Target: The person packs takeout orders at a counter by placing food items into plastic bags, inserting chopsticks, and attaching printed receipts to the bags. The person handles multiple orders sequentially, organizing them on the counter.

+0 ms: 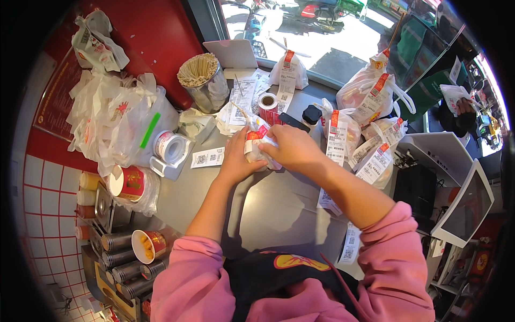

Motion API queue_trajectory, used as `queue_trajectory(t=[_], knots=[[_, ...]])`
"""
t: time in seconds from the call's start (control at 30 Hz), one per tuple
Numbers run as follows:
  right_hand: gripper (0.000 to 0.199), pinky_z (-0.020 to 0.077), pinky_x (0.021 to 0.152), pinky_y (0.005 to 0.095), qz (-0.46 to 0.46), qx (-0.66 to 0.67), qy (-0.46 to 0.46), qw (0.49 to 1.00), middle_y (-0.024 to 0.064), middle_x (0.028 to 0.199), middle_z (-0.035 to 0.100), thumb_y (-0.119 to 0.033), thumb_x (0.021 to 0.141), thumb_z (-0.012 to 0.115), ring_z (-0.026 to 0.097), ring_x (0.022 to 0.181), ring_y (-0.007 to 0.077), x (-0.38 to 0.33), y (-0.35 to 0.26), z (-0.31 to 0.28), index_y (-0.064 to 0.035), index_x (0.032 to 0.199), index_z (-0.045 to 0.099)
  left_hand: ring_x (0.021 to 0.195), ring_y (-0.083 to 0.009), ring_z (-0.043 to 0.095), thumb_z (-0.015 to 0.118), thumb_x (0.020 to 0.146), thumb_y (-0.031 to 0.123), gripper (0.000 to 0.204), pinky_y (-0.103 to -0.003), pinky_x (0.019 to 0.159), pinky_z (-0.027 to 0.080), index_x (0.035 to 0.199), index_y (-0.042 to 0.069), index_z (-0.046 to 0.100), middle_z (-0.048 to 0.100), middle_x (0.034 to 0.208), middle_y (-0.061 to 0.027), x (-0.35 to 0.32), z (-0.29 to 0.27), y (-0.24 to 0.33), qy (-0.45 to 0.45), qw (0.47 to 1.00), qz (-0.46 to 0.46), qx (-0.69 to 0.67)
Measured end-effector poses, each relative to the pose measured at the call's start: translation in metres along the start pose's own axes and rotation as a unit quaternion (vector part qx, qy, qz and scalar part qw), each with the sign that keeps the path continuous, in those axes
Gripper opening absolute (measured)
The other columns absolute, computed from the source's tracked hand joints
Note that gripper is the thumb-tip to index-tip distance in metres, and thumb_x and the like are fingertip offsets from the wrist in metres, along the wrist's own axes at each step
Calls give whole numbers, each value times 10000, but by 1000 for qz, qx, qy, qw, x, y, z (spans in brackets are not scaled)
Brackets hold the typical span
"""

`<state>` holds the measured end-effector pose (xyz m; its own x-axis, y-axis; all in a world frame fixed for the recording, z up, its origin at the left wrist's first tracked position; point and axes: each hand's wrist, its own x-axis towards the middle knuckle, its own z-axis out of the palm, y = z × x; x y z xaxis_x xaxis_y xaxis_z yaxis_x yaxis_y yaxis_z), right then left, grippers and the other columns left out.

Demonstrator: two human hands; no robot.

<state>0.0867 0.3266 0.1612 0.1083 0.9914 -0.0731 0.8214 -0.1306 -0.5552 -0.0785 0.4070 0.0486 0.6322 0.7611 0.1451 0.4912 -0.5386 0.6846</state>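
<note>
A small white food bag (255, 155) with a red-and-white sticker stands on the metal counter (279, 206) in front of me. Thin wooden skewers poke out of its top. My left hand (237, 161) grips the bag from the left, thumb across its lower front. From the other side my right hand (289, 147) presses its fingers on the sticker and the bag's upper right. Just behind the bag is a red-and-white sticker roll (267, 107). A printed paper slip (208, 158) lies left of my left hand.
Packed bags with long receipts (370, 102) crowd the right side beside a white-framed screen (465, 204). A metal tin of wooden sticks (203, 80) stands at the back left. Hanging plastic bags (115, 115), a tape dispenser (170, 150) and paper cups (129, 182) line the left.
</note>
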Motion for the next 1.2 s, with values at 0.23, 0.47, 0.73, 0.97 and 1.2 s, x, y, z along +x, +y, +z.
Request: queue_trajectory(t=[0.23,0.47,0.73,0.97,1.2], knots=[[344,518,676,405,78,-99,55,990,141,841,652,-388,818,613,653,789,316,37,0,52,-52,875,657,1339,-419,241,795,637,314,1023,-498,1086,209,1413,-1,207,263,1434,-262,-12,18,-4,70,995,50,41],[182,515,675,426,26,-50,130,990,136,795,658,-240,794,583,650,757,318,9,-22,10,-90,785,686,1379,-411,152,768,683,372,1070,-539,1094,136,1431,-29,116,214,1455,-274,-46,-6,26,145,986,81,16],[330,364,482,191,-171,165,174,956,-6,723,643,-342,834,666,523,560,31,27,-11,-231,-35,952,699,1370,-359,187,586,819,293,775,-464,1118,107,1373,-74,188,271,1418,-240,-65,-22,43,307,911,252,-110],[318,414,550,301,4,-104,156,982,67,646,607,-325,818,670,525,597,126,96,65,-231,-35,945,700,1298,-438,309,628,773,203,746,-518,1062,237,1379,-12,248,379,1340,-251,-70,8,40,246,941,216,-86],[324,497,737,389,104,-155,75,980,143,900,674,-372,783,640,639,840,298,152,188,-155,-93,934,705,1282,-438,333,624,740,164,707,-507,1054,269,1346,-22,311,408,1320,-225,-91,5,18,204,965,158,-50]])
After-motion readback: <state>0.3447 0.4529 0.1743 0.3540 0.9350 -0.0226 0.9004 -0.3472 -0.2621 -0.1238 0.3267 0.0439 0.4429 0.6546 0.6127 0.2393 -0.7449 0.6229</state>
